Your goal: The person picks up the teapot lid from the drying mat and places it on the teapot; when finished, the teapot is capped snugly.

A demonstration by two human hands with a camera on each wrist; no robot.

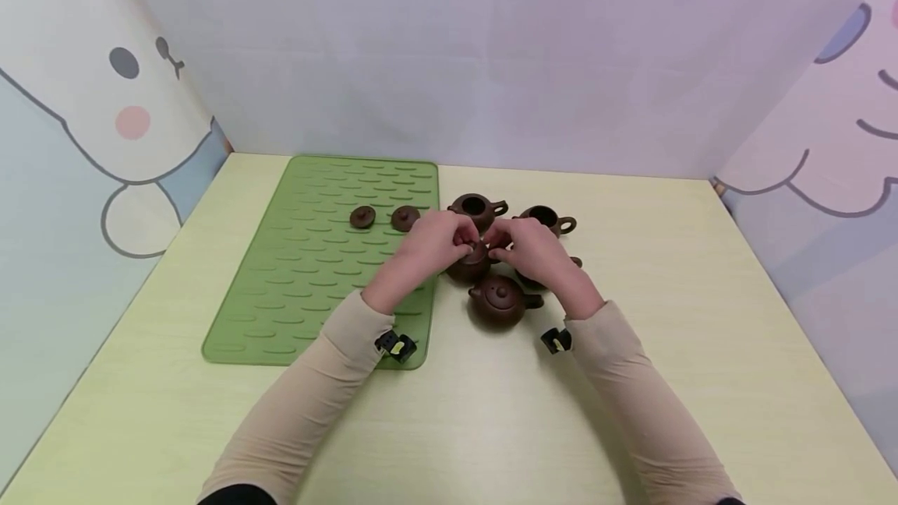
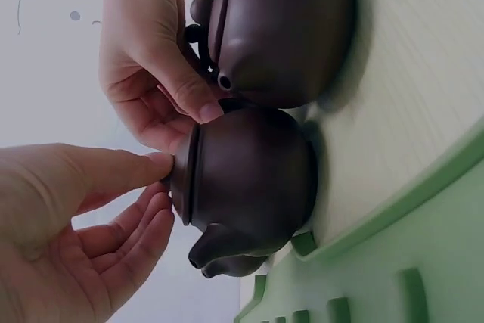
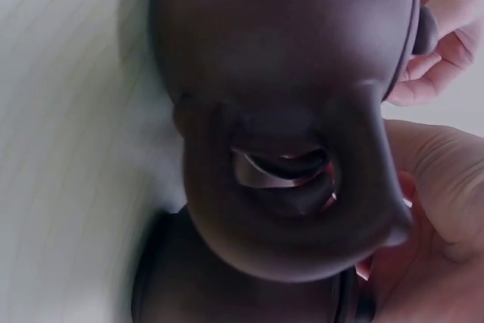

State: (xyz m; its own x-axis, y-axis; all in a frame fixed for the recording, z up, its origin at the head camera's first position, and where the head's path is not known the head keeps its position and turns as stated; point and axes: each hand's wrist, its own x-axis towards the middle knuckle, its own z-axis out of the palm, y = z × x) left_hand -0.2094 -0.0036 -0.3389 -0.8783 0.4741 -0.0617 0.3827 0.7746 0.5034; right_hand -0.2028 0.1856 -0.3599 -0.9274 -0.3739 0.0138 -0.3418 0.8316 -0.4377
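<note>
Left hand point(image 1: 433, 241): thumb and fingertips are grasping a dark brown, shallow-domed clay lid point(image 2: 183, 191) at its top; the knob is being hidden by the grip. The lid is sitting on the rim of a dark brown, round-bellied clay teapot point(image 2: 246, 175), which is standing upright on a pale wood-grain table point(image 1: 701, 294) just beside the right edge of a green, ridged rectangular mat point(image 1: 263, 306). Its spout is pointing toward the mat side.

Right hand point(image 1: 531, 248): fingers are curling in at the same teapot's handle side, thumb tip lying by the handle; cannot tell whether they are gripping it.

Surroundings: a matching lidded teapot point(image 1: 501, 304) is standing nearer the wearer, handle pointing right. Two lidless brown teapots are standing behind, one back left point(image 1: 463, 207), one back right point(image 1: 544, 217), their dark openings showing. A fifth teapot point(image 1: 532, 282) is being partly covered by the right hand. Two loose brown lids point(image 1: 362, 217) are lying on the mat, knobs up, well left of the pots.
</note>
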